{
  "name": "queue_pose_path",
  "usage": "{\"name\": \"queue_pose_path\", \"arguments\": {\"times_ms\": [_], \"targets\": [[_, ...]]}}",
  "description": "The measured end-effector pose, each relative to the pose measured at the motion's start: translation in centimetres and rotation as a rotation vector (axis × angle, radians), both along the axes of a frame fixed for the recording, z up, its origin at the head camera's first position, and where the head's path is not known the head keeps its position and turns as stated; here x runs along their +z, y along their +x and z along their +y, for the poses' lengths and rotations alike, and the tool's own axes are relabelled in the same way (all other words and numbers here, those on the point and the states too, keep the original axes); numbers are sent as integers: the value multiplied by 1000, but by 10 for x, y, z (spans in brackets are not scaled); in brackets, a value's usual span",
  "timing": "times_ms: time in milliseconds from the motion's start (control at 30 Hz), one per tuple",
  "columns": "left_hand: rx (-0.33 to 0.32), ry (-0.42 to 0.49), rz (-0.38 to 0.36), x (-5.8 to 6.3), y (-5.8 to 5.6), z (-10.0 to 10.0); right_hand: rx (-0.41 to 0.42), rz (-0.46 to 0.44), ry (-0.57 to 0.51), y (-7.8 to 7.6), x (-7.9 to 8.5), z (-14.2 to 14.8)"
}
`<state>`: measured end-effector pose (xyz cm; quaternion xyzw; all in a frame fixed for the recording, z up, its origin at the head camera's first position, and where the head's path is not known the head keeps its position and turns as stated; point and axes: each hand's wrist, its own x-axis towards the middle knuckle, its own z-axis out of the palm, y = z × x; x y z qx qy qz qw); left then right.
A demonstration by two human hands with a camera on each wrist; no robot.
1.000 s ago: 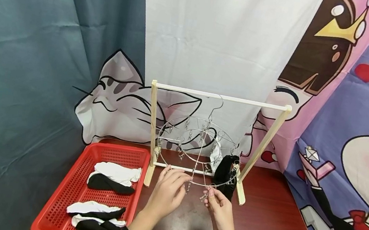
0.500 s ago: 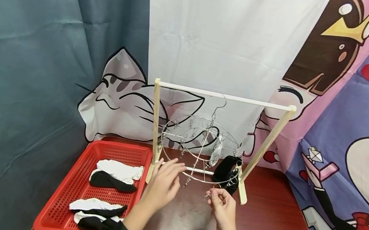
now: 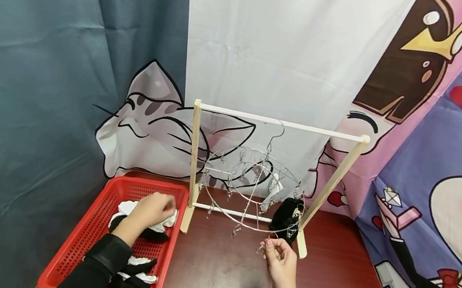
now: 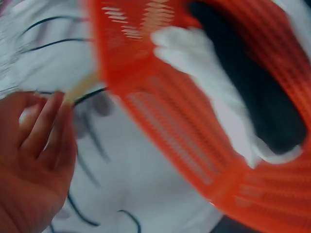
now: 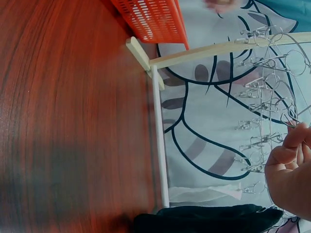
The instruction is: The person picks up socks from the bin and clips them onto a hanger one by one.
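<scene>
My left hand [image 3: 155, 209] is over the red basket [image 3: 89, 237], its fingers loosely bent and holding nothing. Below it lie a white sock [image 4: 211, 87] and a black sock [image 4: 257, 87], side by side in the left wrist view. Further forward in the basket are more white and black socks [image 3: 131, 284]. With thumb and fingers, my right hand [image 3: 281, 262] pinches a small metal clip [image 3: 261, 249] at the near rim of the round wire hanger [image 3: 226, 215]. A black sock [image 3: 284, 217] and a white sock [image 3: 273, 191] hang from the hanger's right side.
The hanger hooks over the white bar [image 3: 239, 114] of a wooden rack [image 3: 192, 158] standing on the brown table [image 3: 341, 275]. Several other metal clips [image 5: 252, 124] dangle from its rings. A printed cloth [image 3: 227, 41] hangs behind the rack.
My left hand has left the hanger's near rim and moved left over the basket. The right hand stays at the rim with the clip. The hanger has swung slightly.
</scene>
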<state>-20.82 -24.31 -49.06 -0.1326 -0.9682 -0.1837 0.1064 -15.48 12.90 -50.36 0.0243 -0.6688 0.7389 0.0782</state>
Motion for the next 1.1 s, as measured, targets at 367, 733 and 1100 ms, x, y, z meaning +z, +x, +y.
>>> {"name": "queue_pose_path", "arguments": {"times_ms": [367, 733, 1100], "targets": [[-24, -300, -424, -59, 3, -9, 24, 13, -2, -1, -3, 2], [-22, -230, -260, -61, 4, -4, 18, 12, 29, -2, -2, 5], [-80, -352, -269, -78, 11, -14, 34, 18, 31, -1, -3, 3]]}}
